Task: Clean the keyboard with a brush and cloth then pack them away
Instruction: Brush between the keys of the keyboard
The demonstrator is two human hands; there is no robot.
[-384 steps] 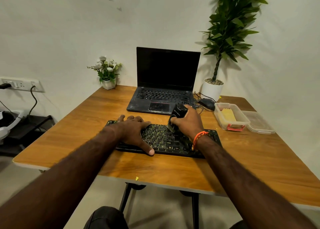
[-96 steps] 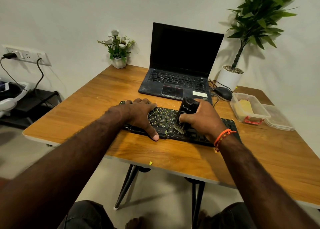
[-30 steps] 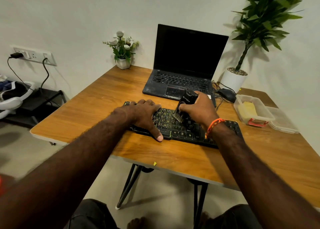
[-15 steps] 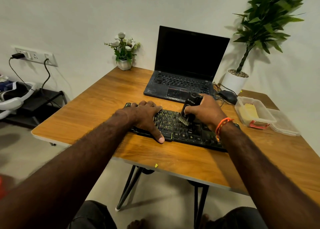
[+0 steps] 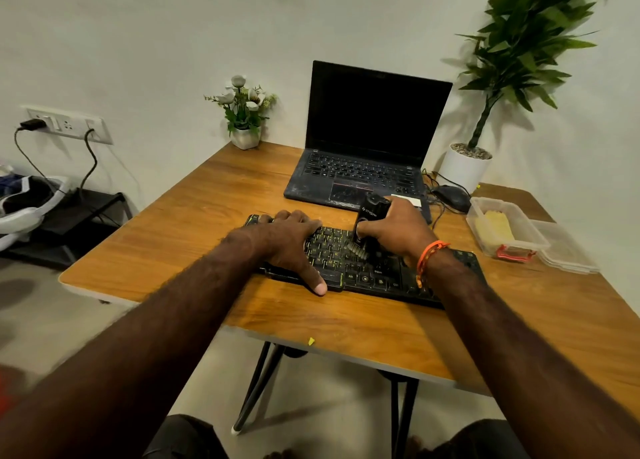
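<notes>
Wood-grain table top (image 5: pixel 214 209), smooth with a soft sheen; matt black plastic keyboard (image 5: pixel 374 278); black plastic brush (image 5: pixel 370 212) body, slightly glossy, pale stiff bristles; clear smooth plastic box (image 5: pixel 516 233) and lid (image 5: pixel 568 254); yellow cloth (image 5: pixel 495 224), soft-looking; dusty matt laptop (image 5: pixel 360 178) deck; glossy white pots; matt painted wall.

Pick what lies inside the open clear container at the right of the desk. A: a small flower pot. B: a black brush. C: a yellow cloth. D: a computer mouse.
C: a yellow cloth lies folded inside the clear container, while the right hand grips the brush over the keyboard.
</notes>
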